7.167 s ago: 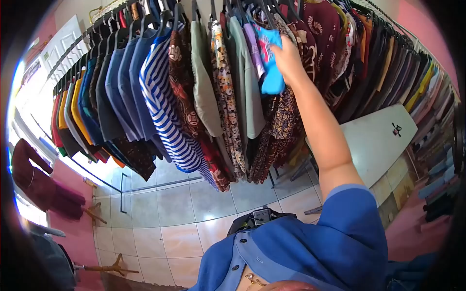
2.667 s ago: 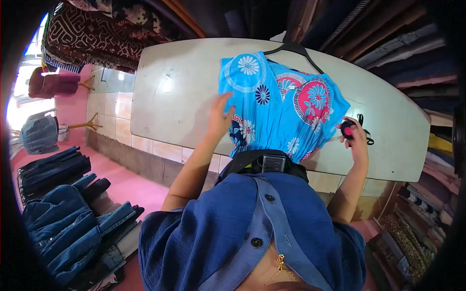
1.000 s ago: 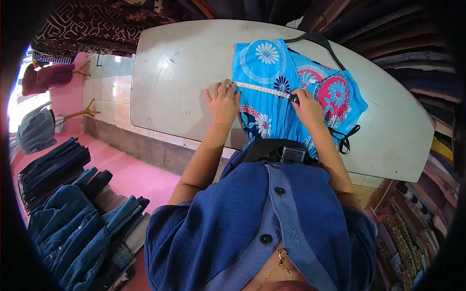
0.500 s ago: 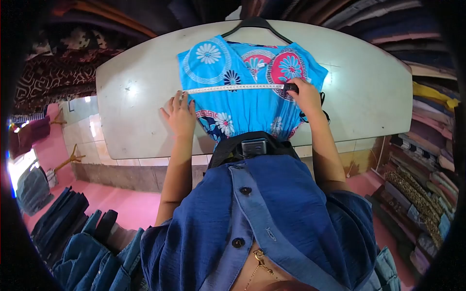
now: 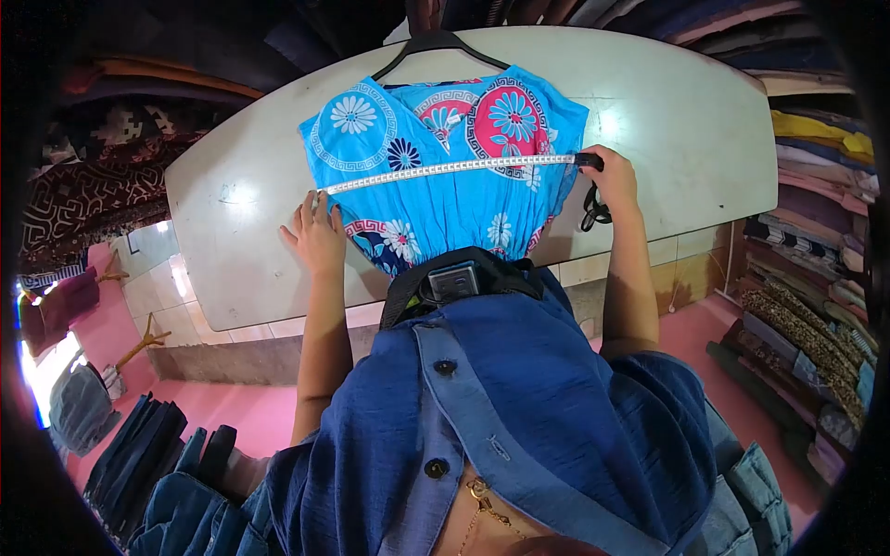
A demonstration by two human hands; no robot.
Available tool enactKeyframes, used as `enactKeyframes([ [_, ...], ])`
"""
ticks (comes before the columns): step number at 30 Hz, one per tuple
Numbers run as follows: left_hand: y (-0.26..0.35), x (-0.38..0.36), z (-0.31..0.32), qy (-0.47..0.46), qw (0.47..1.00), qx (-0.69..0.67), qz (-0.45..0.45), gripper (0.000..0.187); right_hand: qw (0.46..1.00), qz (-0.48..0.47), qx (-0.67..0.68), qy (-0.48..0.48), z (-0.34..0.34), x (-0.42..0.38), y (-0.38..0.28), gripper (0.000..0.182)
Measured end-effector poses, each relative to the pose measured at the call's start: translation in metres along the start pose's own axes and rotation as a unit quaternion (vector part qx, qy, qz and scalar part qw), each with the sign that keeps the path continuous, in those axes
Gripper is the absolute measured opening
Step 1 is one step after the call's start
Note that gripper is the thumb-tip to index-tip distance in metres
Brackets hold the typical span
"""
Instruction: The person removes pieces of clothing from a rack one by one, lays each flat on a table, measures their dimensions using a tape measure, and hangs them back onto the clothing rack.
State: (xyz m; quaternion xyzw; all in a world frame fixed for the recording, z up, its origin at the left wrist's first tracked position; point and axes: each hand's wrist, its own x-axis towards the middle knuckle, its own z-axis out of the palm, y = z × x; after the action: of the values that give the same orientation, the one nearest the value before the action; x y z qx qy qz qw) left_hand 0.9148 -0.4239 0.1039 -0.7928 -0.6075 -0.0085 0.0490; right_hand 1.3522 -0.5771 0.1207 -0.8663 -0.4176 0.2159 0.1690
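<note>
A bright blue sleeveless dress with flower and ring patterns lies on the pale table, its shoulders on a black hanger. The white tape of a tape measure is stretched taut across its chest. My left hand holds the tape's end at the dress's left edge with its fingertips, the other fingers stretched out. My right hand is closed around the dark tape case at the right edge. A black strap or cord hangs just below that hand. The dress's lower part is hidden by my body.
The table has a curved far edge. Folded fabrics are stacked along the right, with patterned cloth at the left. Jeans lie at lower left. A black device sits at my waist.
My right hand has moved right with the tape case, drawing out more tape to the dress's right edge. My left hand stays at the left edge. The view has shifted slightly.
</note>
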Motion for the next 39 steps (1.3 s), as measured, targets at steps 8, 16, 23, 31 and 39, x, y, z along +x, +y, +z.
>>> enactKeyframes([
  [8,0.000,0.001,-0.001,-0.007,1.000,-0.007,-0.003,0.034,0.999,0.037,0.007,-0.009,-0.005,0.001,0.001,0.025],
  [16,0.001,0.001,-0.005,-0.021,1.000,-0.014,-0.010,0.033,0.999,0.033,0.026,-0.008,-0.006,0.000,0.003,0.026],
  [23,0.002,0.002,-0.006,-0.026,1.000,-0.012,-0.011,0.033,0.999,0.039,0.016,0.000,-0.004,0.000,0.007,0.027],
  [31,0.000,0.001,-0.003,-0.025,0.999,-0.015,-0.013,0.033,0.999,0.031,0.027,-0.001,-0.001,0.003,0.014,0.028],
  [39,0.000,0.001,-0.004,-0.021,1.000,-0.021,-0.011,0.034,0.999,0.018,0.029,-0.008,-0.004,0.002,0.010,0.028],
])
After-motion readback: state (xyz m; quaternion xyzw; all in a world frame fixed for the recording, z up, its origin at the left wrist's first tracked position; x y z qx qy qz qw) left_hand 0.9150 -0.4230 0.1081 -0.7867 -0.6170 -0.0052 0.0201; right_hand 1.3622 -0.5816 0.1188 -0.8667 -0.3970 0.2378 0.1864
